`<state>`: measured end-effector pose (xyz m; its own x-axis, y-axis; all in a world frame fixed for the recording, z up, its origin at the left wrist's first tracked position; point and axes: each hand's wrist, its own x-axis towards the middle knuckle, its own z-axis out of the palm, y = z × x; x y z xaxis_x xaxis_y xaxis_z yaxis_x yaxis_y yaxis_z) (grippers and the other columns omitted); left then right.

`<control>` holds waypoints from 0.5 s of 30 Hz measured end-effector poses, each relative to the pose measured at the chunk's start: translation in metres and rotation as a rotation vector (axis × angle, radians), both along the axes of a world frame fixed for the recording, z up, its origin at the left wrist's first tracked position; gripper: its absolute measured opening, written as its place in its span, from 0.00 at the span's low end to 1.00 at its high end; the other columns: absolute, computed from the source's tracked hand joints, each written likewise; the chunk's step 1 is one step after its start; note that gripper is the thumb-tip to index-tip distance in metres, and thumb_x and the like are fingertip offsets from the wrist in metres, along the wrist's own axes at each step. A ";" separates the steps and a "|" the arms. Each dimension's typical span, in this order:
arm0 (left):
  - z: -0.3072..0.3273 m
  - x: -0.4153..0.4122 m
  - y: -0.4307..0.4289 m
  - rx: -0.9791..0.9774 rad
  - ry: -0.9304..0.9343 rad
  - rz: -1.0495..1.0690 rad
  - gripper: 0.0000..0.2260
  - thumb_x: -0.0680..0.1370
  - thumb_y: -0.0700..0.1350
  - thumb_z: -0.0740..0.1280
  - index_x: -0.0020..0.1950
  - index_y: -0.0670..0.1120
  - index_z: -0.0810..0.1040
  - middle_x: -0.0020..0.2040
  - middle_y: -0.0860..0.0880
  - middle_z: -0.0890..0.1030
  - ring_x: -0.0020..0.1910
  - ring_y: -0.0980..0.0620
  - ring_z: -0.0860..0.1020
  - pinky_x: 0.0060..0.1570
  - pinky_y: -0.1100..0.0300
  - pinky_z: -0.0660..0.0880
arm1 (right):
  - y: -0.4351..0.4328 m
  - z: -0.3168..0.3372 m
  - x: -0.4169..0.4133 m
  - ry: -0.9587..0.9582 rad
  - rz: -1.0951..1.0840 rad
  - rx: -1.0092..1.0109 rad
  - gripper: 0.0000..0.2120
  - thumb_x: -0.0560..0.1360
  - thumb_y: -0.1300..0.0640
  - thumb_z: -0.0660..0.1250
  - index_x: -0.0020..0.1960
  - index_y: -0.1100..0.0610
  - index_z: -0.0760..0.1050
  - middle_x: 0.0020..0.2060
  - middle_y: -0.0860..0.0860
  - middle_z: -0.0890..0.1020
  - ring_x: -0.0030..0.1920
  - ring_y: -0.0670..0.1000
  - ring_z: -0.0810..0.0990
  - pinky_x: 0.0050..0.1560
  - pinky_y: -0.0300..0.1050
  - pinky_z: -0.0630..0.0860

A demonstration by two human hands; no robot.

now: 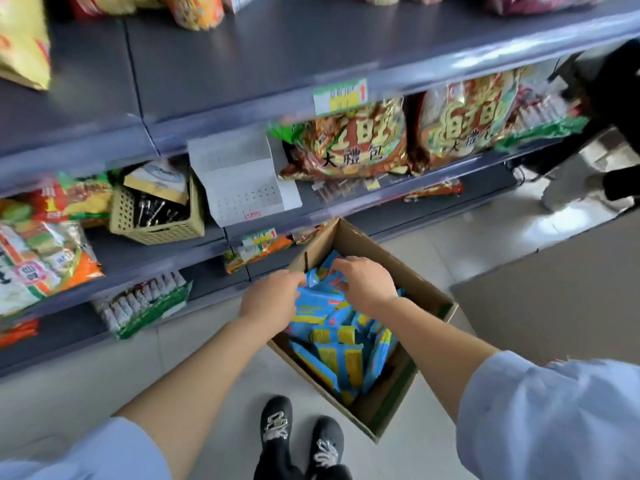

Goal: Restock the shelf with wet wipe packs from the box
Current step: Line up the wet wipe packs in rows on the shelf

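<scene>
Hands, left (268, 299) and right (367, 284), on blue wet wipe packs (341, 358) in box (424, 289)

Blue-and-yellow wet wipe packs (341, 355) lie jumbled in an open cardboard box (360, 244) on the floor, flaps up, beside the grey shelf (242, 64).

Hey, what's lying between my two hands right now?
Blue wipe packs in the box, as the head view shows; the left hand and right hand each seem to pinch one.

The left hand (269, 299) hides its grip; the price tag (341, 96) is blurred.
</scene>
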<state>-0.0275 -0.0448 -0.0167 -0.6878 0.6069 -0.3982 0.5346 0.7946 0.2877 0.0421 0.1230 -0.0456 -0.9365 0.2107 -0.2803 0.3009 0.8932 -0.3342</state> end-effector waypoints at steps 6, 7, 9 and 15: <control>0.077 -0.017 -0.022 0.200 0.065 0.145 0.04 0.79 0.44 0.63 0.52 0.52 0.74 0.52 0.49 0.79 0.51 0.45 0.77 0.44 0.52 0.73 | 0.003 0.086 -0.016 0.102 -0.015 0.016 0.11 0.77 0.54 0.65 0.59 0.50 0.74 0.53 0.52 0.80 0.53 0.57 0.78 0.45 0.49 0.74; 0.088 -0.021 -0.028 0.242 0.040 0.187 0.04 0.78 0.44 0.64 0.49 0.54 0.75 0.51 0.48 0.79 0.51 0.45 0.77 0.46 0.51 0.74 | 0.001 0.100 -0.020 0.107 -0.015 0.012 0.10 0.77 0.54 0.65 0.59 0.50 0.74 0.53 0.53 0.80 0.52 0.57 0.78 0.44 0.49 0.74; 0.112 -0.030 -0.040 0.343 -0.010 0.266 0.09 0.77 0.43 0.65 0.43 0.58 0.74 0.48 0.50 0.80 0.49 0.46 0.77 0.47 0.52 0.74 | -0.005 0.128 -0.027 0.134 -0.014 -0.004 0.09 0.77 0.53 0.66 0.57 0.50 0.74 0.51 0.53 0.81 0.49 0.57 0.79 0.41 0.48 0.73; 0.192 -0.064 -0.094 0.499 -0.005 0.393 0.06 0.74 0.40 0.70 0.44 0.51 0.77 0.45 0.49 0.83 0.46 0.48 0.81 0.45 0.55 0.75 | -0.033 0.205 -0.052 0.265 0.000 -0.069 0.08 0.76 0.53 0.68 0.54 0.51 0.76 0.43 0.52 0.80 0.45 0.57 0.78 0.36 0.45 0.67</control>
<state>-0.0915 -0.1388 0.1753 -0.8957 0.4232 -0.1366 0.2280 0.7007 0.6761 -0.0102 0.0897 0.1593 -0.9790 0.2000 -0.0391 0.1952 0.8654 -0.4614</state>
